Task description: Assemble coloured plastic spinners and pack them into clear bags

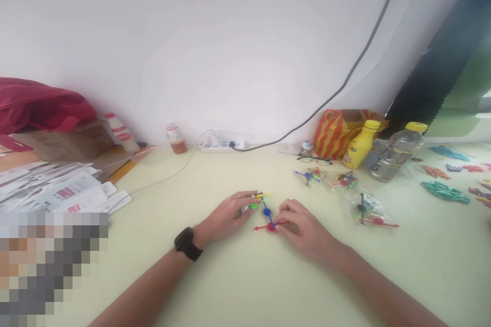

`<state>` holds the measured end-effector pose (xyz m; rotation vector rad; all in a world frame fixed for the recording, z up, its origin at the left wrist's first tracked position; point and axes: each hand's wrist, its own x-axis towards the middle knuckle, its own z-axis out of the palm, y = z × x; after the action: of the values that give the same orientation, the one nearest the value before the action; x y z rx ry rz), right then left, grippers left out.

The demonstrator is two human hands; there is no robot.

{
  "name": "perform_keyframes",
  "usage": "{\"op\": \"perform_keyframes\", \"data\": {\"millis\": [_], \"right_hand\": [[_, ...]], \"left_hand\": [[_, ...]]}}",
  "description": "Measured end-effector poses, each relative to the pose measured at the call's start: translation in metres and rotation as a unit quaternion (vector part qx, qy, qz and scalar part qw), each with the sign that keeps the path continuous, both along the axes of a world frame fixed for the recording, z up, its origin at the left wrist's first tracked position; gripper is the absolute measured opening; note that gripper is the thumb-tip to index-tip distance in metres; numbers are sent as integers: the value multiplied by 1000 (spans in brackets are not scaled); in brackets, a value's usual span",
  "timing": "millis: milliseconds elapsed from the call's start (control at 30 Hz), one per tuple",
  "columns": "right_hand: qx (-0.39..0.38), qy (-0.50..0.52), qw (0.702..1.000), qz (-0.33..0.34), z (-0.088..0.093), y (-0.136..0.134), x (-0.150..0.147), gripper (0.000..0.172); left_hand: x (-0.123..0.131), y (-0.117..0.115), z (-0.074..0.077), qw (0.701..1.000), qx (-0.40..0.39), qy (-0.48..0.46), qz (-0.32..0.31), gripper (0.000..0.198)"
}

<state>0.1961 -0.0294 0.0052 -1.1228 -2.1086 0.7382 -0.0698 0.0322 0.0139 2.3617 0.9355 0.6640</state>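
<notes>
Several coloured arrow spinners lie on the pale table between my hands. My left hand (233, 211), with a black watch on the wrist, is curled round a green spinner (253, 206) and a yellow one (264, 195), partly hidden by its fingers. Right of them is a blue spinner (267, 212), whose lower tip overlaps a red spinner (270, 227). My right hand (299, 222) has its thumb and fingertips pinched at the red spinner's right side, near the blue tip.
Clear bags of spinners (370, 212) lie to the right, with glasses (314, 159), a yellow bottle (360, 145) and a clear bottle (399, 152) behind. A power strip (222, 147) lies by the wall. Stacked packets (57, 189) stand left; coloured bundles (445, 191) lie far right.
</notes>
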Motion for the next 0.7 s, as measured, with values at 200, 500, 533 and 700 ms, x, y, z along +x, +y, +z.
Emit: {"op": "perform_keyframes", "data": {"millis": [200,500,533,700], "right_hand": [[11,7,1000,-18,-6,3,4,10],[25,8,999,-24,-2,0,-1,30],[36,-5,999,-32,-2,0,-1,34],[50,-58,996,-53,-3,1,0,33]], "left_hand": [[11,-16,14,988,-127,-58,-60,39],[22,-30,19,987,-118,-79,-79,64],[23,-30,18,987,-114,-78,-77,64],[22,-30,15,990,-99,-52,-87,48]]}}
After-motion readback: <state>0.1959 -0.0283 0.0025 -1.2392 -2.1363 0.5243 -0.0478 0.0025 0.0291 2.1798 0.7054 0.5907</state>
